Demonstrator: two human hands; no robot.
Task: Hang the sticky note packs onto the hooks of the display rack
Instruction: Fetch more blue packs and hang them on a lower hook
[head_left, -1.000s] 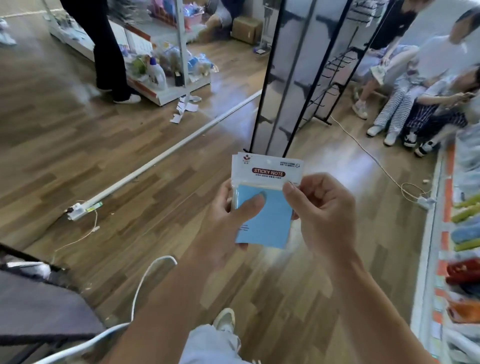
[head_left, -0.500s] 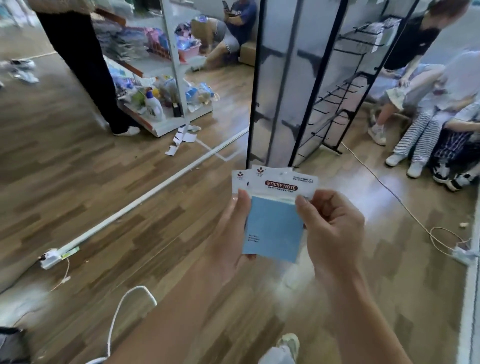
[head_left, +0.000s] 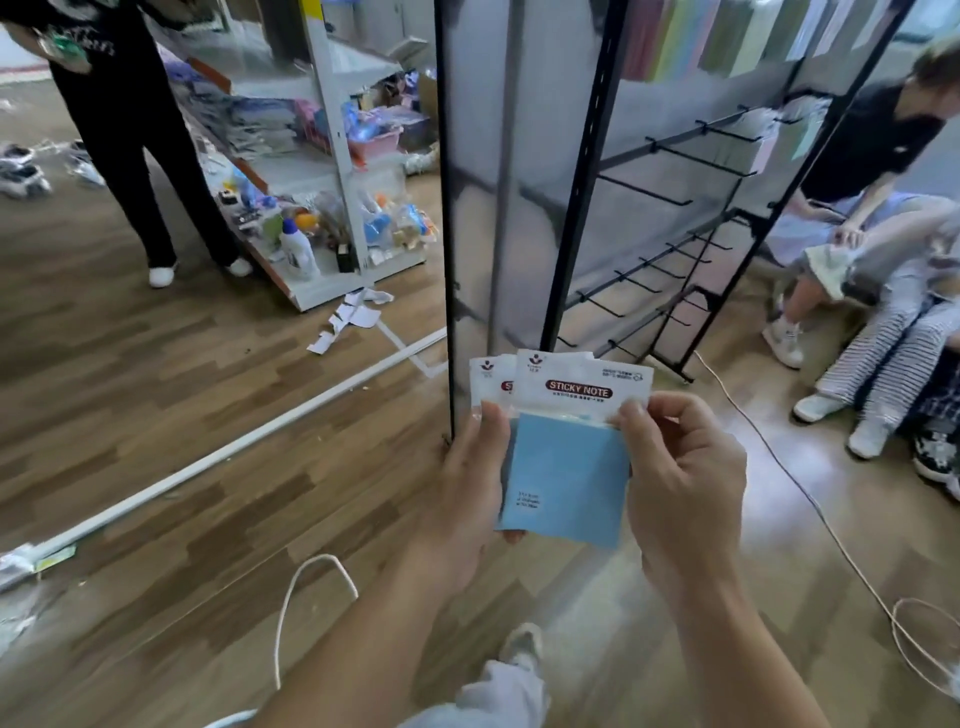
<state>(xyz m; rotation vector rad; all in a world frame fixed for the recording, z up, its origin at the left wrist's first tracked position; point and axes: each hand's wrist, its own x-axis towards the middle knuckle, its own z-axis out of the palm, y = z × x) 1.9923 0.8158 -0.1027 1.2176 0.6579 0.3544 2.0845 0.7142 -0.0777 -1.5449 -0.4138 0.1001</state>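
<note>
Blue sticky note packs (head_left: 566, 467) with white header cards sit fanned in front of me; the front one reads STICKY NOTE and a second header shows behind it to the left. My left hand (head_left: 470, 488) grips the stack from the left side, thumb up along its edge. My right hand (head_left: 680, 483) pinches the front pack at its upper right corner. Just beyond the packs stands the black display rack (head_left: 587, 171), and rows of bare black hooks (head_left: 675, 156) stick out to its right.
A person in black stands at far left by a white shelf unit (head_left: 332, 156) crowded with goods. Paper scraps (head_left: 348, 317) lie on the wood floor. Seated people (head_left: 883, 270) are at right. A white cable (head_left: 810, 504) runs across the floor on the right.
The view has tilted up and closer to the rack, showing more hooks. The front pack has slid right off the stack, so a second header now shows behind it.
</note>
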